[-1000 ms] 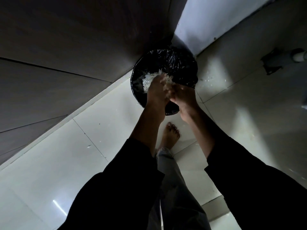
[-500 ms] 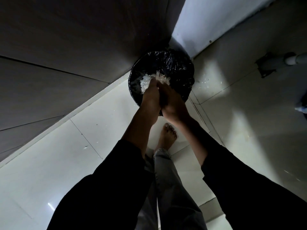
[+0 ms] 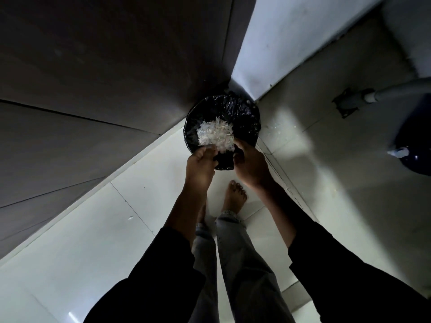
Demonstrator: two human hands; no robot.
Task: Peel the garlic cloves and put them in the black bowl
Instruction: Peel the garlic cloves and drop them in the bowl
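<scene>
We see a bin [image 3: 222, 127] lined with a black bag in the floor's [image 3: 93, 229] wall corner, pale garlic skins [image 3: 214, 135] piled inside. Our left hand [image 3: 201, 169] pinches skins in its fingers; right hand [image 3: 250, 165] curls at the near rim, grip unclear. Scraps [image 3: 275, 127] dot the tiles.

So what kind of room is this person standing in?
Probably a kitchen or utility corner at home: a tiled floor, a bin lined with a black bag and holding papery white peelings, and dark cabinet panels alongside.
</scene>
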